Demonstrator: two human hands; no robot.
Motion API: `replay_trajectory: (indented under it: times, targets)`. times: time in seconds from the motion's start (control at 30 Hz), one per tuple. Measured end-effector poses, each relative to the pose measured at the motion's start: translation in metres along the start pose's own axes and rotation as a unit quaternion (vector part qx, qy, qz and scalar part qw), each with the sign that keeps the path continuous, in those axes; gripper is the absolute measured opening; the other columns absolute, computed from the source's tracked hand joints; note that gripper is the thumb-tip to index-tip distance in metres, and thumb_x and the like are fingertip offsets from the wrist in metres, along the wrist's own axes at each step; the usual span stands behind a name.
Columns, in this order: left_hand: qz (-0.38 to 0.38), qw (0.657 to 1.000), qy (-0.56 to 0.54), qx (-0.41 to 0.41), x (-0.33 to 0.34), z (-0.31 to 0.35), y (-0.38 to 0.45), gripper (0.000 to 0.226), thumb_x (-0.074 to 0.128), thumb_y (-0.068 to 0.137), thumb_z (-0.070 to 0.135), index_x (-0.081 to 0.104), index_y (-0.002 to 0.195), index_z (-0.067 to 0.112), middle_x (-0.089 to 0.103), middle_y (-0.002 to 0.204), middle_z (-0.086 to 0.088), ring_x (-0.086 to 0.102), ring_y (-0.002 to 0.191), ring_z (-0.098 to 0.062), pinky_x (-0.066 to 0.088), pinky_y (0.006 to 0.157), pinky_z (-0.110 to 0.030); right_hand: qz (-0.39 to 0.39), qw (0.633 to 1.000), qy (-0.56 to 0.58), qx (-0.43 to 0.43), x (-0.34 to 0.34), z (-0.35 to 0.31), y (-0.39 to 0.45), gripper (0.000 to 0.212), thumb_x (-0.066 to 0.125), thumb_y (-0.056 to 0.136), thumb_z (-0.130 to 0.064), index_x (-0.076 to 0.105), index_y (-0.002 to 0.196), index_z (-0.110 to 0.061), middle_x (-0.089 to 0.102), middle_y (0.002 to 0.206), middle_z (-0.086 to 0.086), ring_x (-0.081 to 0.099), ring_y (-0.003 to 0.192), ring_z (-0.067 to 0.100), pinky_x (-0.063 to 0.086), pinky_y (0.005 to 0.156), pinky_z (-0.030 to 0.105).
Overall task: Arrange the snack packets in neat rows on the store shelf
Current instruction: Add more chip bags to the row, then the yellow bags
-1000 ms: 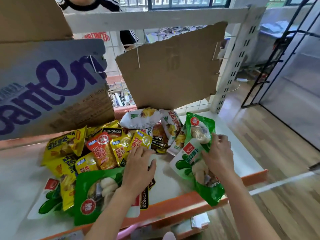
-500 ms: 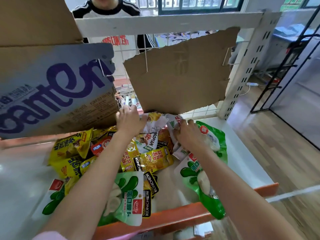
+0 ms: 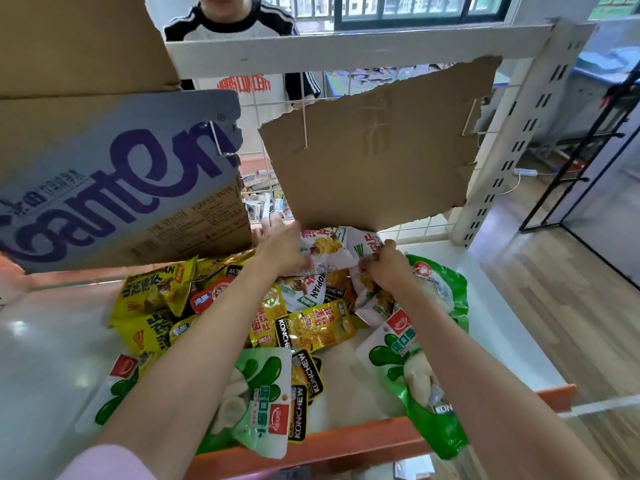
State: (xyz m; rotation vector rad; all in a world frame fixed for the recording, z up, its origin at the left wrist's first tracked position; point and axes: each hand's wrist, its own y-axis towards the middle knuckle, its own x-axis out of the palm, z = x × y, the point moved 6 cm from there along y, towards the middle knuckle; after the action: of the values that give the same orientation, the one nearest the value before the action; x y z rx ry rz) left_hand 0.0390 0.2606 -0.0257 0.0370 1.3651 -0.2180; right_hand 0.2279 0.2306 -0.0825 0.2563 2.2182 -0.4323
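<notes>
A loose pile of snack packets lies on the white shelf (image 3: 52, 348) with an orange front lip. My left hand (image 3: 282, 245) reaches to the back of the pile and holds a white packet (image 3: 322, 245) printed with chips. My right hand (image 3: 386, 266) grips another white packet (image 3: 372, 299) just beside it. Yellow packets (image 3: 152, 292) lie to the left, a yellow Konchew packet (image 3: 315, 329) in the middle. Green-and-white packets lie at the front (image 3: 259, 403) and at the right (image 3: 415, 368), partly under my forearms.
A torn brown cardboard sheet (image 3: 374, 161) hangs on the wire grid behind the pile. A printed water carton flap (image 3: 114, 181) overhangs the shelf's left half. A person in a white and black shirt (image 3: 235, 36) stands behind the shelf. A white upright (image 3: 516, 133) stands at the right.
The camera has tipped up a little. Both hands stayed at the back of the pile; my left hand has shifted right onto the white chips packet and my right hand has closed on its neighbour.
</notes>
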Motion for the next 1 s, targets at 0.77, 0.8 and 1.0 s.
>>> replay_trajectory:
  times: [0.77, 0.8, 1.0]
  targets:
    - [0.137, 0.869, -0.44, -0.177, 0.007, -0.042, -0.209, 0.043, 0.065, 0.083, 0.036, 0.037, 0.109, 0.018, 0.055, 0.088, 0.012, 0.051, 0.078, -0.004, 0.036, 0.064, -0.024, -0.116, 0.954, 0.163, -0.222, 0.005, -0.031, -0.142, 0.043, 0.071, 0.078, -0.028, 0.04, 0.107, -0.02, 0.059, 0.08, -0.008, 0.059, 0.068, 0.009, 0.052, 0.059, 0.028]
    - [0.136, 0.85, -0.471, -0.193, 0.013, -0.048, -0.222, 0.04, 0.062, 0.085, 0.036, 0.039, 0.113, 0.019, 0.055, 0.092, 0.015, 0.052, 0.083, -0.002, 0.036, 0.07, -0.024, -0.132, 0.951, 0.163, -0.226, 0.012, -0.031, -0.151, 0.043, 0.07, 0.079, -0.026, 0.038, 0.107, -0.019, 0.058, 0.079, -0.008, 0.058, 0.065, 0.007, 0.05, 0.053, 0.022]
    - [0.152, 0.752, -0.561, -0.312, 0.044, -0.096, -0.299, 0.014, 0.049, 0.092, 0.023, 0.051, 0.105, 0.019, 0.056, 0.102, -0.001, 0.053, 0.088, -0.011, 0.038, 0.078, -0.03, -0.205, 0.923, 0.144, -0.293, 0.051, -0.061, -0.207, 0.054, 0.074, 0.077, -0.026, 0.033, 0.112, -0.024, 0.055, 0.084, -0.015, 0.056, 0.067, -0.001, 0.043, 0.046, 0.012]
